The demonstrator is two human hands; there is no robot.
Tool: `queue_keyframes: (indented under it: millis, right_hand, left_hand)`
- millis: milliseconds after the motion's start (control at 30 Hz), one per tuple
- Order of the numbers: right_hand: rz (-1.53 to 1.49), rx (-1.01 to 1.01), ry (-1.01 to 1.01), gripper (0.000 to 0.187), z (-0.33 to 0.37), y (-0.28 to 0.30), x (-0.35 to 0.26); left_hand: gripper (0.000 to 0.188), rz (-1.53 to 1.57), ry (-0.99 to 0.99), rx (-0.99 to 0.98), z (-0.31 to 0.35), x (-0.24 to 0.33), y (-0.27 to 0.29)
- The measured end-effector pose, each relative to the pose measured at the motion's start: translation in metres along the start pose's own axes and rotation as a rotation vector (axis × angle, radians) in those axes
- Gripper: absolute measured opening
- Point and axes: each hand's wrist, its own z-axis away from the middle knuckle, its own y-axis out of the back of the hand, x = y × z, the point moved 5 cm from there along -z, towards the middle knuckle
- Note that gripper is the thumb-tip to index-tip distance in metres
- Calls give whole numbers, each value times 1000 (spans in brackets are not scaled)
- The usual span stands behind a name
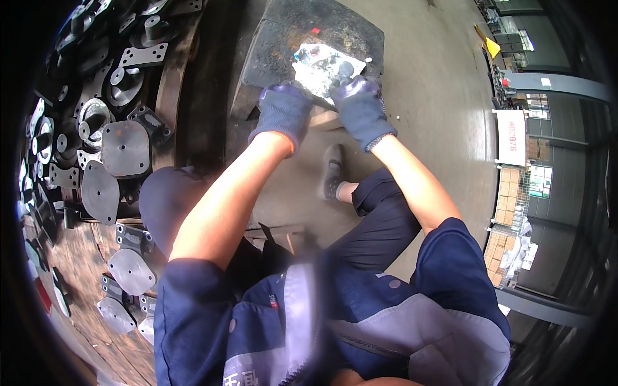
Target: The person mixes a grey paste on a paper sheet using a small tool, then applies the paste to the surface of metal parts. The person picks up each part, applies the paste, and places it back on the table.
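Note:
A crumpled white plastic bag [315, 64] with small blue marks lies on a dark, worn slab [277, 48]. My left hand [283, 114], in a dark blue knitted glove with purple-coated fingers, is closed at the bag's near left edge. At its near right edge is my right hand [362, 109], gloved the same way, its fingers curled onto the bag. A small round grey piece [346, 69] shows just beyond my right fingers; whether they touch it is unclear. My fingertips are mostly hidden. A small red bit [315, 30] sits farther up the slab.
At left, a wooden surface [90, 251] carries many metal parts, among them flat plates [125, 148] and round flanges with stubs [122, 87]. My foot [333, 170] rests on the grey floor [438, 96] below the slab. Stacked cartons [508, 193] stand far right.

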Motion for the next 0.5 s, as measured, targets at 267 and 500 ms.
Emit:
queue_keyframes:
  millis: [267,500]
  right_hand:
    - [-106,97,154,35,1,-4,2]
    - [-629,263,-97,56,20,-89,28]
  left_hand:
    - [16,-24,29,-79,4,-4,5]
    - [20,6,0,-23,1,-2,6]
